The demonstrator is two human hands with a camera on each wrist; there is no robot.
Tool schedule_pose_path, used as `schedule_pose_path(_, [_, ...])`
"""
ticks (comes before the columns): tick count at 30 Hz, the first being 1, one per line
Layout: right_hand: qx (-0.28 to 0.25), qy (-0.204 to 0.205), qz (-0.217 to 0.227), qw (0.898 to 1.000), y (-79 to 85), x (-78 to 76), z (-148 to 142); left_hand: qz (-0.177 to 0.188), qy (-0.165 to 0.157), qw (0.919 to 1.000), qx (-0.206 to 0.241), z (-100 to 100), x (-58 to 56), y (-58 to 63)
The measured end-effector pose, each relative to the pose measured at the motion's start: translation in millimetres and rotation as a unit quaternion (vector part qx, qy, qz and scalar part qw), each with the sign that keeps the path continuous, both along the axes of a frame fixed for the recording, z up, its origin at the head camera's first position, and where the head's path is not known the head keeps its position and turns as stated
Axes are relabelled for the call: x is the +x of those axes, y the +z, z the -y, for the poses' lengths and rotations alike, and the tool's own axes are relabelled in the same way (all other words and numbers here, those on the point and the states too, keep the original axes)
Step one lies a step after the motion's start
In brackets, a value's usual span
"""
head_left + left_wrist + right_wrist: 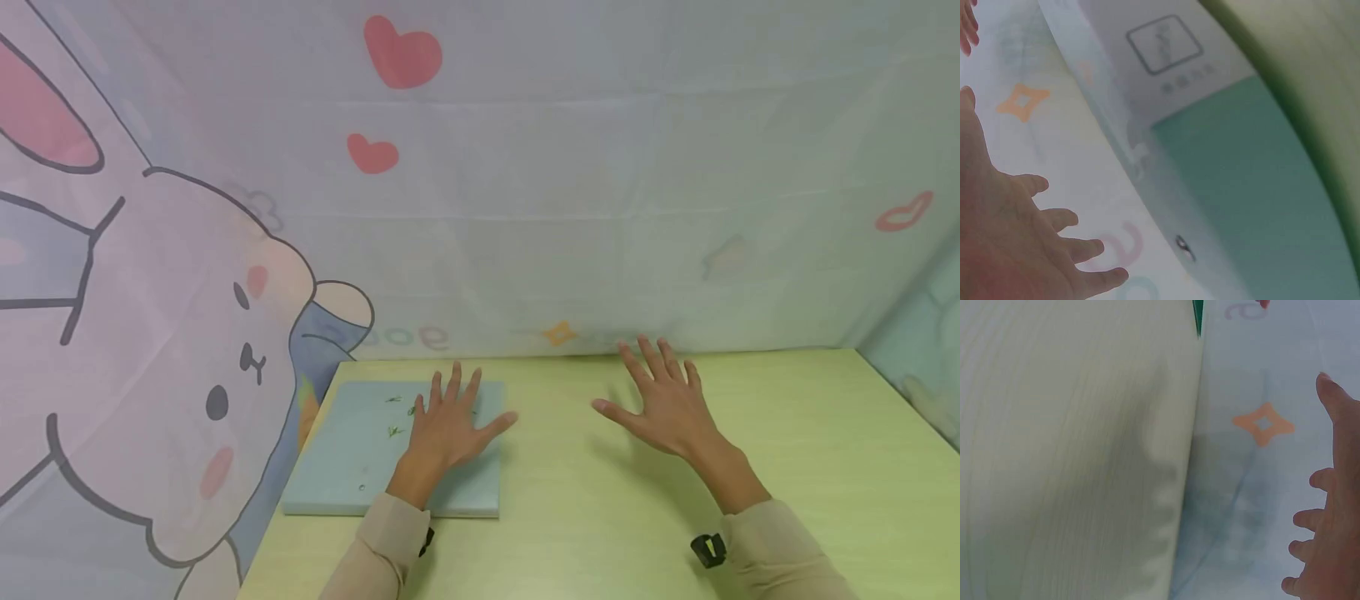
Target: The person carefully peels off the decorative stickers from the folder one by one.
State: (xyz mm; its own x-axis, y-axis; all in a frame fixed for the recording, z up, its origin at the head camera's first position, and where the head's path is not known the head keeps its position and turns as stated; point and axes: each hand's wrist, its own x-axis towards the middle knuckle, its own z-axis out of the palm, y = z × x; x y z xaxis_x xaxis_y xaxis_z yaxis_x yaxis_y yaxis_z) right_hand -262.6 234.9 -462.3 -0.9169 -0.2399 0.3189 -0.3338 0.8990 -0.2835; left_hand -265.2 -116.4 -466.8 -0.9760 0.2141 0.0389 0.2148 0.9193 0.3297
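Observation:
A flat light-blue object [337,467], like a box or a thick folder, lies on the left part of the table. Small green plant drawings mark its top. In the left wrist view, the same light-blue object [1241,162] shows a green area, a pale area with a framed mark, and a small metallic-looking detail. My left hand [448,429] hovers over its right half with the fingers spread and nothing held. To the right, my right hand [671,417] is above the bare tabletop, fingers spread, also holding nothing; its shadow falls on the table below.
The pale yellow-green table [570,517] ends at the back against a hanging cloth [525,250] with hearts and an orange star. A large printed rabbit [195,358] covers the cloth at left. Another cloth [930,342] hangs at right. Each wrist wears a black device.

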Motion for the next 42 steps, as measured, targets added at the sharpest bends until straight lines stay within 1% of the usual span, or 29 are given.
schedule_pose_path(3, [0.001,0.002,0.0,1.0,-1.8,-0.7,1,0.008,0.011,0.9999,0.001,1,-1.4,-2.4])
schedule_pose_path(6, [0.0,0.004,0.003,1.0,-3.0,-0.9,3,0.005,0.025,0.9997,0.0,3,-1.7,-3.4])
schedule_pose_path(12, [-0.007,0.005,0.018,1.0,-6.8,-1.1,8,0.007,0.045,0.9989,-0.009,7,0.3,-0.8])
schedule_pose_path(15, [-0.018,0.012,0.025,0.999,-9.2,-1.7,13,0.013,0.055,0.9984,-0.005,9,0.6,-2.0])
schedule_pose_path(17, [-0.026,0.018,0.027,0.999,-10.5,-2.6,18,0.016,0.066,0.9977,0.001,10,1.2,-3.1])
schedule_pose_path(21, [-0.037,0.033,0.028,0.998,-13.9,-4.9,29,0.027,0.089,0.9956,-0.002,16,2.1,-6.2])
schedule_pose_path(27, [-0.049,0.054,0.048,0.996,-17.0,-4.6,49,0.041,0.108,0.9932,-0.012,34,1.7,-12.6])
schedule_pose_path(33, [-0.06,0.066,0.061,0.994,-17.5,-4.5,65,0.042,0.118,0.9921,0.0,54,5.9,-8.9])
schedule_pose_path(37, [-0.055,0.071,0.064,0.994,-19.7,-5.2,75,0.045,0.124,0.9913,0.004,68,9.0,-5.1])
schedule_pose_path(42, [-0.044,0.084,0.07,0.993,-24.3,-6.7,94,0.052,0.145,0.988,0.006,87,14.0,-1.1])
